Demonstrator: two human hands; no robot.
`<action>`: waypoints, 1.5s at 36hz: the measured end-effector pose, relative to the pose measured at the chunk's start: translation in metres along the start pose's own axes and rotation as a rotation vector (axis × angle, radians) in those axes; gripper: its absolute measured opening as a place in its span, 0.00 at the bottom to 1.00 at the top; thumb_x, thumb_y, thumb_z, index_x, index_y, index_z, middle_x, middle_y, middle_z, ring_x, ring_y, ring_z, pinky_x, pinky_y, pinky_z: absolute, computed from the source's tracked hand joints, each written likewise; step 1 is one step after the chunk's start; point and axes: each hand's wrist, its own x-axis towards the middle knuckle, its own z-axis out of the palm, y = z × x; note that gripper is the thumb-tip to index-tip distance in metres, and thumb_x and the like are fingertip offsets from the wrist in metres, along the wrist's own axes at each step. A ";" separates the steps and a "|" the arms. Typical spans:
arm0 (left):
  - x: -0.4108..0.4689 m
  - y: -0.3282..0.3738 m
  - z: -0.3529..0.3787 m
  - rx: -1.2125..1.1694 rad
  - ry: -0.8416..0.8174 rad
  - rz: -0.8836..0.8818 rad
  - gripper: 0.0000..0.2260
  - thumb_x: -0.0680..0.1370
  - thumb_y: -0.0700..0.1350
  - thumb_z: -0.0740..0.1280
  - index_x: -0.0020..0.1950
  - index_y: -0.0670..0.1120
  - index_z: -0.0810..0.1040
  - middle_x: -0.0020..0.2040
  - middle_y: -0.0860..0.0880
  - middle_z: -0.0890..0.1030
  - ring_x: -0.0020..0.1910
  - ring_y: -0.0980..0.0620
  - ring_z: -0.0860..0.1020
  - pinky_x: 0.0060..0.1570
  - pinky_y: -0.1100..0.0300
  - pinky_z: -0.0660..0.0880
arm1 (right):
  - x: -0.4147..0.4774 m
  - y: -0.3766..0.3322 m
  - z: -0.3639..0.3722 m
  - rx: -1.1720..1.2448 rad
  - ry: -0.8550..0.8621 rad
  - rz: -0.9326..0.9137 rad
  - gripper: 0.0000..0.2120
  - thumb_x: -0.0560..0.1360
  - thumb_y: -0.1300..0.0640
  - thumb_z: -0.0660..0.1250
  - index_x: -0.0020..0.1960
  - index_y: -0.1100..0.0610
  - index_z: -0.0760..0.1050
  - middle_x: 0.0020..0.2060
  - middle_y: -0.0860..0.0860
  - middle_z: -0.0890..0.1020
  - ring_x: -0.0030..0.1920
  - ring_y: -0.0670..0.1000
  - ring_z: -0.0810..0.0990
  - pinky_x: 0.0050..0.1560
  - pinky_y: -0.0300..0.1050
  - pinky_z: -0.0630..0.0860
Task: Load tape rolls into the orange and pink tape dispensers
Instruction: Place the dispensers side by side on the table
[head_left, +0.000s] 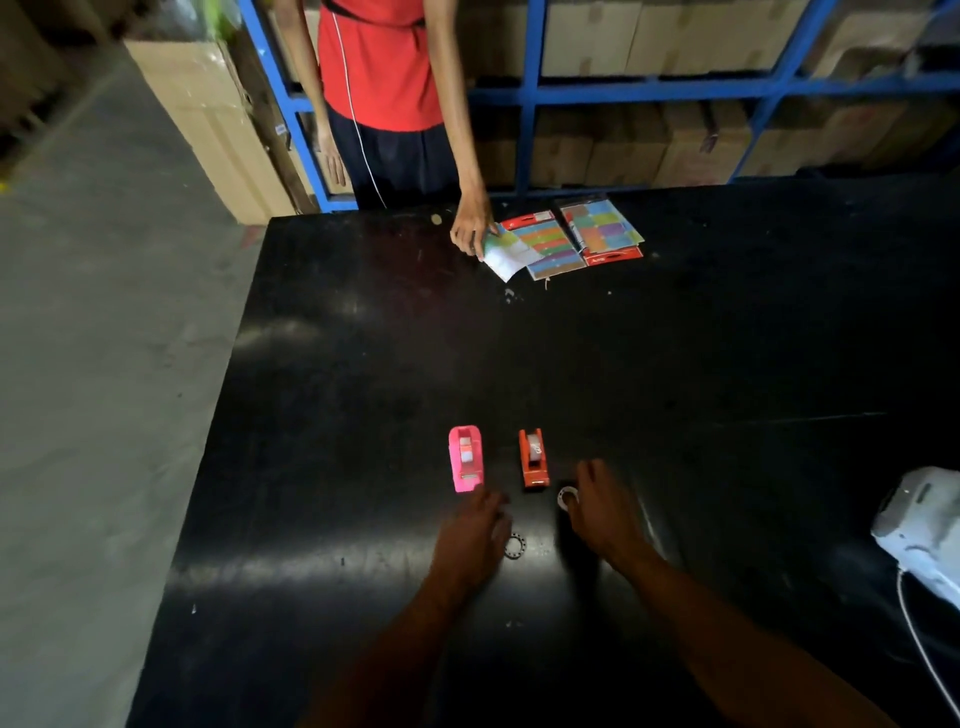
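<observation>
A pink tape dispenser (465, 458) and a smaller orange tape dispenser (533, 457) stand side by side on the black table (363, 364), each with a roll in its well. My left hand (472, 540) lies palm down just below the pink one, fingers loosely spread. My right hand (605, 514) rests to the right of the orange one, its fingertips touching a clear tape roll (566, 497) that lies flat on the table. A small dark ring (515, 546) sits between my hands.
Across the table a person in a red top (382, 62) stands with one hand on packs of coloured sticky notes (566, 236). A white device with a cable (919, 525) sits at the right edge. Blue shelving with cardboard boxes (649, 88) stands behind.
</observation>
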 end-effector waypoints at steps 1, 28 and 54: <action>-0.003 0.001 0.007 0.014 -0.047 0.003 0.17 0.78 0.56 0.61 0.66 0.54 0.69 0.64 0.52 0.72 0.57 0.50 0.78 0.53 0.52 0.79 | 0.000 0.002 0.002 0.017 -0.046 -0.004 0.23 0.75 0.54 0.69 0.68 0.54 0.67 0.67 0.56 0.70 0.62 0.55 0.75 0.62 0.50 0.74; -0.015 -0.107 -0.099 0.083 -0.058 -0.129 0.16 0.76 0.52 0.69 0.60 0.46 0.77 0.59 0.45 0.77 0.55 0.43 0.80 0.52 0.53 0.75 | 0.006 -0.103 0.008 0.107 -0.318 -0.513 0.10 0.77 0.51 0.64 0.55 0.55 0.73 0.58 0.55 0.76 0.54 0.55 0.78 0.55 0.50 0.76; 0.063 -0.144 -0.093 0.053 -0.125 -0.312 0.16 0.77 0.45 0.64 0.64 0.47 0.73 0.65 0.45 0.74 0.64 0.45 0.75 0.62 0.52 0.73 | 0.084 -0.218 0.038 -0.336 -0.041 -0.449 0.14 0.75 0.59 0.64 0.60 0.56 0.75 0.59 0.56 0.78 0.63 0.60 0.71 0.65 0.61 0.63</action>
